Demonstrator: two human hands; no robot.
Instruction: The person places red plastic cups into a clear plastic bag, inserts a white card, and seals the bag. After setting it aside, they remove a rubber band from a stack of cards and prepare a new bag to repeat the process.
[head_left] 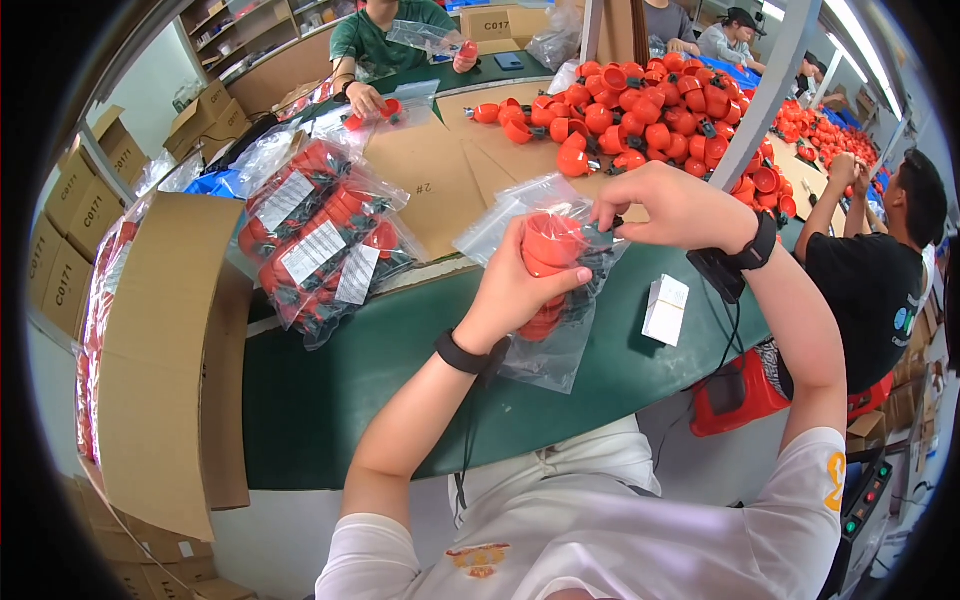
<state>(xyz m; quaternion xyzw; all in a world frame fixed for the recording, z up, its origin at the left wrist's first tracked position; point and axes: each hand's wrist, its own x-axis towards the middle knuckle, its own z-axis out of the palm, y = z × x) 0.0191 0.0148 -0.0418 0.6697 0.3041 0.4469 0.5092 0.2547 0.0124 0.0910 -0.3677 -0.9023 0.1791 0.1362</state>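
While the person's two hands meet over the near edge of the green-topped worktable (pixel 330 420), a red plastic cup-shaped part (pixel 553 240) sits between them, held above the surface at a clear zip-top bag (pixel 553 367). More red pieces and dark fittings show through the film below it, though whether the uppermost cup is wholly inside the bag cannot be told. The left hand (pixel 515 285) is closed around this cup and the film, its thumb laid across the front. The right hand (pixel 655 208) reaches in from the other side, fingers bent at the bag's upper right, beside a small dark fitting; whether the fingertips pinch the fitting or the film cannot be told. Each wrist wears a black band. Just to the right on the tabletop lies a stack of white labels (pixel 665 310). To the left, filled clear bags (pixel 335 215) of red and black parts, bearing white labels, lie piled beside an open cardboard carton (pixel 150 340). Beyond the hands, a flat cardboard sheet (pixel 415 180) spreads toward a large heap of red cup-shaped parts (pixel 650 110). Across the table, a co-worker in a green shirt (pixel 385 40) handles similar red pieces; at right, another in a black T-shirt (pixel 865 270) sits on a red stool (pixel 735 395).
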